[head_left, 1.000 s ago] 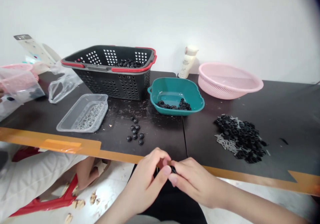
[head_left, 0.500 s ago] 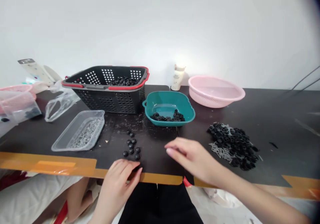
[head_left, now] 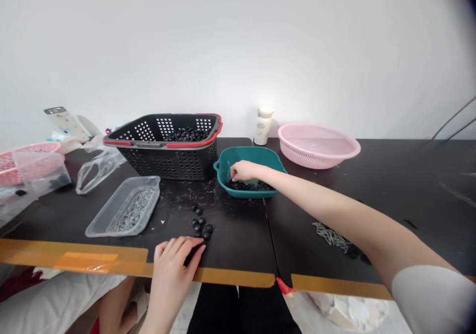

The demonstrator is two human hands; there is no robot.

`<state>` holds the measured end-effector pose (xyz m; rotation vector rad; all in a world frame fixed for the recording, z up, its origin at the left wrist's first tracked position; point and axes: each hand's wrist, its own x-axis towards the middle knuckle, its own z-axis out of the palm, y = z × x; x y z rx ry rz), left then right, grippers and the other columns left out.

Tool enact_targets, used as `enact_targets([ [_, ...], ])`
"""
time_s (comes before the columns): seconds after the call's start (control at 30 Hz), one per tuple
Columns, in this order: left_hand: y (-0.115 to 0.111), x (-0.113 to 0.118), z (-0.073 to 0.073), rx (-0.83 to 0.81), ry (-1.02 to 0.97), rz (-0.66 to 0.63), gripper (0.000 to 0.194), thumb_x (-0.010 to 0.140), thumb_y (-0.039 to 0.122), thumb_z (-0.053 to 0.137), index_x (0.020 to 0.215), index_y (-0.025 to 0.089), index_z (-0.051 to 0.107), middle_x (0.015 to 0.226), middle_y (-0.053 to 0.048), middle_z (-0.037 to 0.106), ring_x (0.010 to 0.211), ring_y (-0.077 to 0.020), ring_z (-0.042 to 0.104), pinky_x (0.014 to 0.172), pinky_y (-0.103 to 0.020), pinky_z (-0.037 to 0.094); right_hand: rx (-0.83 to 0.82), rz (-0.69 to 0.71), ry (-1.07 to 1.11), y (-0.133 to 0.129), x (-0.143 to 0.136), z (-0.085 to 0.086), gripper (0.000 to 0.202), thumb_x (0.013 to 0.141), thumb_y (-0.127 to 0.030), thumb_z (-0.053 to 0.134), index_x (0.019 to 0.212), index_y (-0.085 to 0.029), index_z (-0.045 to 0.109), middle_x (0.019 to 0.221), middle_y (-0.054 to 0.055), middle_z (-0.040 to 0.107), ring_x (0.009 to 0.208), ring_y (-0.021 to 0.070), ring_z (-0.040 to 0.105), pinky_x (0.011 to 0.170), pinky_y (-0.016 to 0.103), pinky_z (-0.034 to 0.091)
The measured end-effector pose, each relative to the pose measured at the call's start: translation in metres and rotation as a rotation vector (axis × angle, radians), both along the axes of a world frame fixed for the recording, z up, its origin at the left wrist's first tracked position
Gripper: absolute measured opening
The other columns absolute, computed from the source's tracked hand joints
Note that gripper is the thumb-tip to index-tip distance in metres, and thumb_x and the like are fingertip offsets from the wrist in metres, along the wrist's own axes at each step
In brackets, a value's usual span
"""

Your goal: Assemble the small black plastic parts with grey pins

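My left hand (head_left: 176, 257) rests at the table's front edge, thumb and fingertips pinched close together; whatever is between them is too small to make out. Just beyond its fingertips lie several small round black caps (head_left: 201, 221) in a loose cluster. Reaching over the table, my right hand (head_left: 243, 170) is inside the teal basin (head_left: 225, 191), its fingers curled closed above the small black parts (head_left: 251, 186) in the bottom. Its fingertips are partly hidden, so I cannot see what they hold.
A clear tray (head_left: 97, 225) of metal pins stands left of the caps. Behind are a black basket (head_left: 174, 163) with black parts, a white tube (head_left: 263, 128) and a pink basket (head_left: 316, 160). My right forearm partly covers a pile of pins (head_left: 330, 235) and black parts. A person sits at left.
My right hand has moved forward from above the table into the teal basin, its fingers curling in. The left hand stays pinched near the edge beside the caps. The view has shifted slightly.
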<state>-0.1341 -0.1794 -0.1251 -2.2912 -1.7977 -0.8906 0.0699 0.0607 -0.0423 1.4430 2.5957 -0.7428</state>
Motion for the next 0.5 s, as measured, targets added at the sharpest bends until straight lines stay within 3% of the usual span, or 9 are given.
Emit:
enact_targets([
  [0.13,-0.003,0.006,-0.004,0.085,-0.070,0.061,0.012,0.090,0.031,0.064,0.095,0.023,0.071,0.089,-0.002,0.077,0.080,-0.0226,0.069,0.075,-0.035,0.037,-0.098,-0.014,-0.034,0.003,-0.006,0.001,0.027,0.096,-0.031,0.060,0.118,-0.017,0.062,0.121,0.008,0.064,0.100,0.0233,0.066,0.084,0.042,0.057],
  [0.23,-0.007,0.017,-0.005,0.146,-0.107,0.039,0.013,0.089,0.029,0.065,0.097,0.022,0.070,0.090,-0.004,0.077,0.082,-0.0228,0.069,0.077,-0.035,0.039,-0.135,-0.045,0.021,0.001,-0.004,0.003,0.029,0.095,-0.031,0.061,0.120,-0.017,0.061,0.121,0.008,0.064,0.100,0.0235,0.066,0.083,0.042,0.057],
  [0.37,-0.016,0.036,-0.006,0.163,-0.175,-0.034,0.014,0.087,0.025,0.066,0.101,0.024,0.068,0.090,-0.004,0.076,0.080,-0.0219,0.068,0.077,-0.036,0.044,-0.139,-0.125,0.156,0.000,0.000,0.008,0.028,0.095,-0.031,0.061,0.119,-0.017,0.062,0.121,0.008,0.064,0.100,0.0236,0.066,0.083,0.042,0.057],
  [0.5,-0.027,0.055,-0.010,0.150,-0.374,-0.024,0.018,0.088,0.025,0.063,0.106,0.024,0.066,0.095,-0.006,0.075,0.081,-0.0231,0.068,0.074,-0.036,0.051,-0.064,-0.225,0.403,-0.015,0.019,0.026,0.022,0.093,-0.024,0.064,0.113,-0.014,0.063,0.114,0.008,0.067,0.097,0.0213,0.067,0.082,0.039,0.058],
])
